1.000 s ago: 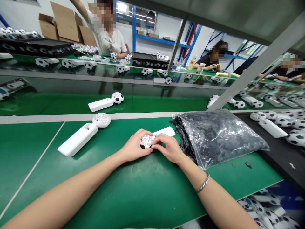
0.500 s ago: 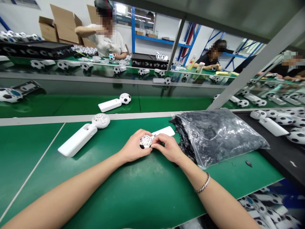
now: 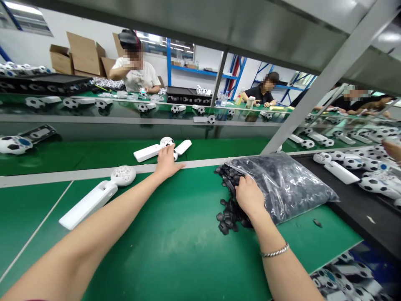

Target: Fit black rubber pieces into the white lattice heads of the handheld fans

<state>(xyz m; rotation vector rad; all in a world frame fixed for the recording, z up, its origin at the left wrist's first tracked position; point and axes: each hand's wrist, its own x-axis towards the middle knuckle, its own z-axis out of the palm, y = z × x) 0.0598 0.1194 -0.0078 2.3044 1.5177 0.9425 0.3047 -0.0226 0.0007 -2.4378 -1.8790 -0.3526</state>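
My left hand (image 3: pixel 168 162) reaches over the far rail, fingers stretched and thumb apart. It is right at a football-headed handheld fan (image 3: pixel 183 147), whose ball head it partly covers. Just left of that, a similar white fan (image 3: pixel 146 153) lies with its ball head close to my fingers. My right hand (image 3: pixel 249 195) has its fingers curled into a heap of black pentagon pieces (image 3: pixel 228 216) at the mouth of a clear plastic bag (image 3: pixel 288 188); its fingertips are hidden. Nearer on the green table lies another white fan (image 3: pixel 89 205) with an open lattice head.
A sloping grey post (image 3: pixel 300 113) stands behind the bag. On the right, a black tray (image 3: pixel 351 213) holds several football fans, with another person's hand (image 3: pixel 392 149) above it. More fans lie along the belt (image 3: pixel 90 144). Several co-workers sit across the line.
My left hand has moved away and left with the fan, which now lies beyond the rail. My right hand has left the fan for the black pieces, and more of these lie spread outside the bag.
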